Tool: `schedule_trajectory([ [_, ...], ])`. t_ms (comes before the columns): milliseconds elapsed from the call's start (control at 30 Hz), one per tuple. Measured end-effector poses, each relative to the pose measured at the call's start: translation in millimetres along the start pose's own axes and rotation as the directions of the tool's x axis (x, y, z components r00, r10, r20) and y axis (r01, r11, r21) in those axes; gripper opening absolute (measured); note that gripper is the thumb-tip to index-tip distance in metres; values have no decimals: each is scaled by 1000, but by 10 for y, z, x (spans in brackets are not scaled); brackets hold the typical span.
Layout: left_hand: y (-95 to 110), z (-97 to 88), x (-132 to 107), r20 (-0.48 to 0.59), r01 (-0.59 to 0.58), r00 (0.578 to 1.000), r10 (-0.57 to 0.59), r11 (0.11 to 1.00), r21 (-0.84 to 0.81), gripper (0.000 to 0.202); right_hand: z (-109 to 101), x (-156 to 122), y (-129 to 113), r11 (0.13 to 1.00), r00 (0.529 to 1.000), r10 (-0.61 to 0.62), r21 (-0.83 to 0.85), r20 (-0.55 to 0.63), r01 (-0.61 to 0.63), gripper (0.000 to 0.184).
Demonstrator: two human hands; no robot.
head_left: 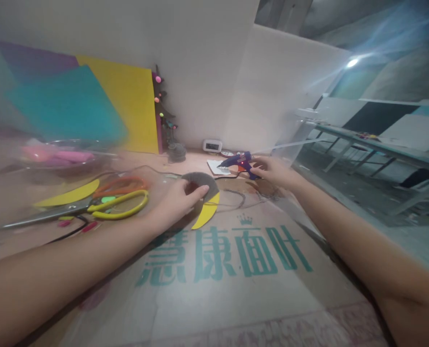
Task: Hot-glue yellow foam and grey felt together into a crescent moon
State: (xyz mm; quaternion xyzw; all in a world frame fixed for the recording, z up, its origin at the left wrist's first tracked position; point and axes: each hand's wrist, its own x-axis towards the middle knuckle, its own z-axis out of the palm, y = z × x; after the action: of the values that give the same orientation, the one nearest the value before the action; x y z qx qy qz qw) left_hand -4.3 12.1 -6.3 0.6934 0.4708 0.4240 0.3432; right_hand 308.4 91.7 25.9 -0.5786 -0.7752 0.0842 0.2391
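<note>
My left hand (180, 200) rests on a grey round felt piece (200, 182) that lies over a yellow crescent cut-out (207, 215); its fingers are curled and press the felt down on the cardboard sheet (236, 270). My right hand (272, 171) reaches forward and is closed round the handle of a blue glue gun (238, 161), whose nozzle points left over a small white pad (218, 167).
Yellow-handled scissors (102, 206) and orange-handled scissors (122, 185) lie at the left beside another yellow crescent (68, 195). A clear bowl with pink pieces (60, 156) stands behind. Coloured sheets (91, 106) lean on the wall. Benches (373, 144) stand to the right.
</note>
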Motion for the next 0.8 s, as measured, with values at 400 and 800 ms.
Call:
schedule_trajectory([
  [400,-68,14,15,1,37,999,-36,999,-38,33,504,226,-138,974,964,225,30,-143,-223,37],
  [800,-78,9,13,-6,21,1000,-22,999,-40,34,189,-28,-430,947,967,186,294,-175,-129,31],
])
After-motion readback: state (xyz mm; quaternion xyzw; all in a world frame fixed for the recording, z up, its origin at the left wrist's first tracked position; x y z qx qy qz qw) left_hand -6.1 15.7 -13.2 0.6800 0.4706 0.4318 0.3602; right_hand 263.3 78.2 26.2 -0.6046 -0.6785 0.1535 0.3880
